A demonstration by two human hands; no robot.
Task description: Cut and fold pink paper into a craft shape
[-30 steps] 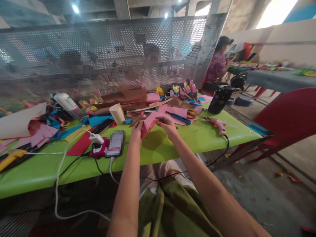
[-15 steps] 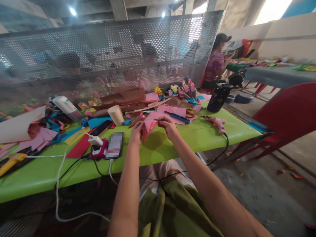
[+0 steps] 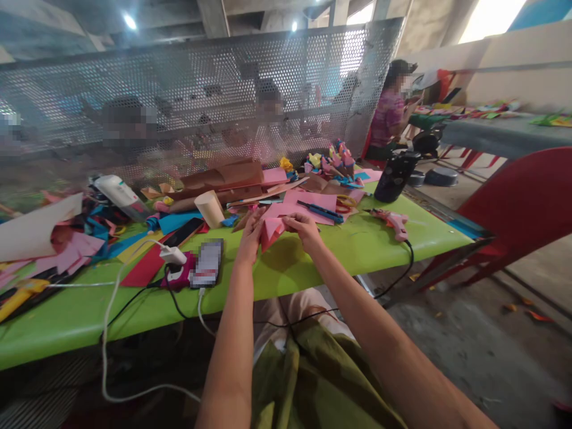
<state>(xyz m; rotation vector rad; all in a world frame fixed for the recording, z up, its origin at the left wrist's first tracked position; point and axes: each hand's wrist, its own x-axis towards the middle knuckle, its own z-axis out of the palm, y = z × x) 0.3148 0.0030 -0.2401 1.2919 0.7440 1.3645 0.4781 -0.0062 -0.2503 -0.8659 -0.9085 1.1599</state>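
A folded piece of pink paper [image 3: 270, 232] is held up just above the green table, its point facing down toward me. My left hand [image 3: 251, 238] grips its left side, fingers closed on the edge. On the other side, my right hand [image 3: 304, 227] pinches the paper's upper right corner between thumb and fingers. Behind the hands lie flat pink sheets [image 3: 290, 202] and a blue utility knife [image 3: 322, 211]. A cardboard tube [image 3: 209, 208] stands to the left of my left hand.
On the green table [image 3: 370, 256], a pink glue gun [image 3: 393, 221] and a black tumbler [image 3: 395, 176] stand to the right. A phone [image 3: 208, 262] and a power adapter [image 3: 179, 268] with cables lie left. A perforated metal screen [image 3: 201, 107] rises behind; a person [image 3: 388, 113] sits beyond.
The left fingers have shifted up along the folded paper, which has tilted slightly. My right hand keeps its pinch at nearly the same place.
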